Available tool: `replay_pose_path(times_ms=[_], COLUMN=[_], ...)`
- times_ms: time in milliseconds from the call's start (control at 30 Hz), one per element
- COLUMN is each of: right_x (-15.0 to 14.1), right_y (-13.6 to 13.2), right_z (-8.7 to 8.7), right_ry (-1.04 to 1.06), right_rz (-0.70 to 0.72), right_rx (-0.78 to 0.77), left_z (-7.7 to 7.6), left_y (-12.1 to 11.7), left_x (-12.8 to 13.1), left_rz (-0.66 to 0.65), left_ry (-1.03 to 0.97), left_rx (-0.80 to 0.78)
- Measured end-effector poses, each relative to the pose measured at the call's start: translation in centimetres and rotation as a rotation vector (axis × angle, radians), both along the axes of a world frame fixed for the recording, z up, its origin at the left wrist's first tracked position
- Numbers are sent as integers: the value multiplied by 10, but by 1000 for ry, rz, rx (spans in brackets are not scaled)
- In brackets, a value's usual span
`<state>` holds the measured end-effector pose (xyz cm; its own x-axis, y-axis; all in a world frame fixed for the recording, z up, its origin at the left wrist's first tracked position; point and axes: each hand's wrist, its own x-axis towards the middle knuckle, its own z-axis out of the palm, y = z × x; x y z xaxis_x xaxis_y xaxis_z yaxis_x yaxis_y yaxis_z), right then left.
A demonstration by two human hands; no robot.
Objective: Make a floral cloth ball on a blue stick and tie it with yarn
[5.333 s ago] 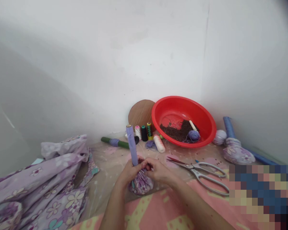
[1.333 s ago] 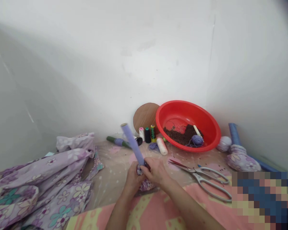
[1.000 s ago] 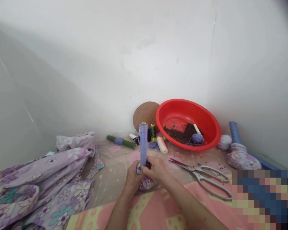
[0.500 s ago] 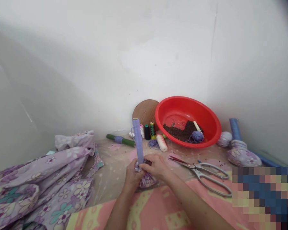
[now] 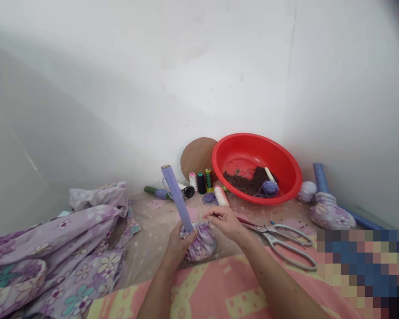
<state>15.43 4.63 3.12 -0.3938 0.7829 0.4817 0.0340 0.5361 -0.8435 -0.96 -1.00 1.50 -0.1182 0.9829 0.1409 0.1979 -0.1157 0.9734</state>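
Pouch (image 5: 203, 248) | tube (image 5: 176, 195) tilted in top | left hand (image 5: 177, 246): fingers holding pouch | right hand (image 5: 226, 223): beside, fingers narrow, hold unclear

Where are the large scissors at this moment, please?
In the head view, the large scissors lie right of centre, just right of the person's right hand and in front of the red basin.

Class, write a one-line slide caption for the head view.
Left hand holds a gathered floral bundle at the base of a tilted lilac tube; right hand nearby, red basin behind.
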Motion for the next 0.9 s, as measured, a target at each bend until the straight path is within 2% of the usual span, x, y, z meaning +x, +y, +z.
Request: replay_pose_path(times_ms=[167, 300, 400, 500, 733, 900], right_x=[3, 3, 2, 2, 7, 9], right_y=[-2, -2, 2, 6, 2, -2], right_z=[0, 0, 0, -2, -2, 6], right_ry=[-287, -376, -412, -446, -363, -466], right_rz=[-41, -97, -128, -65, -55, -28], right_rx=[260, 403, 412, 389, 264, 394], left_z=[-4, -5, -6, -8, -9, -11], left_y=[2, 3, 4, 5, 6, 7], left_x=[-1, -2, -3, -5, -9, -11], left_rz=[15, 34, 55, 68, 76, 80], left_ry=[-42, -55, -51, -31, 38, 24], left_rx=[-9, -5, -2, 1, 7, 5])
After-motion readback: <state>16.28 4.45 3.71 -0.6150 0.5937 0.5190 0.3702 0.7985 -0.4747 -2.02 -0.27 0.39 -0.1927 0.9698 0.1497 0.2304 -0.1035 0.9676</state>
